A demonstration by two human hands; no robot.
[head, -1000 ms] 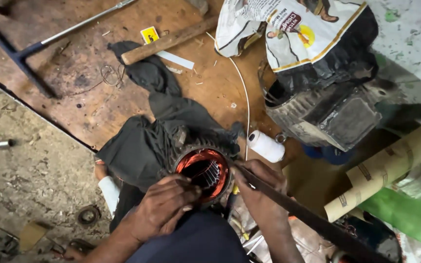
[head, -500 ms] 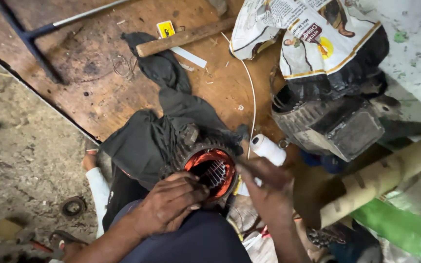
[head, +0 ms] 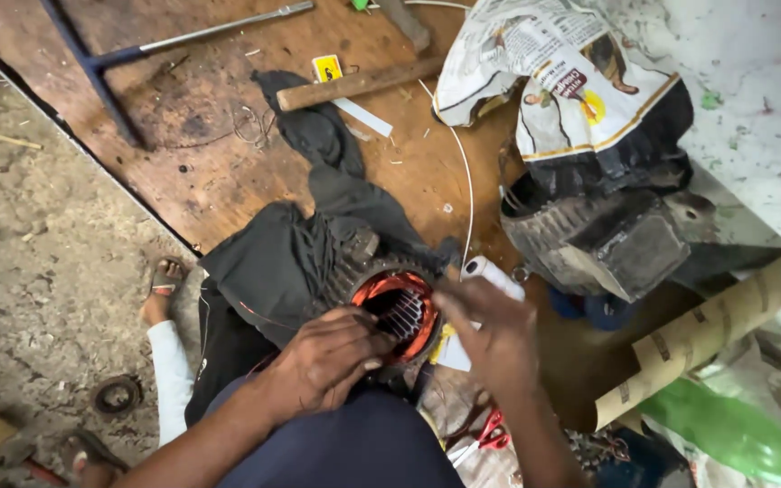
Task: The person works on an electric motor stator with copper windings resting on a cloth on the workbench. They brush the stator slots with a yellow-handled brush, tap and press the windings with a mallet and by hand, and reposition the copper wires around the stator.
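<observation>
Between both hands' fingers (head: 365, 342) sits the copper-wound stator (head: 397, 314).

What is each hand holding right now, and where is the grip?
The left hand grips the motor stator at its near rim, fingertips against the copper windings. The right hand hovers open over the far rim; whether it pinches anything cannot be told.

Both hands (head: 332, 357) at motor stator (head: 397, 310) (copper windings inside).
</observation>
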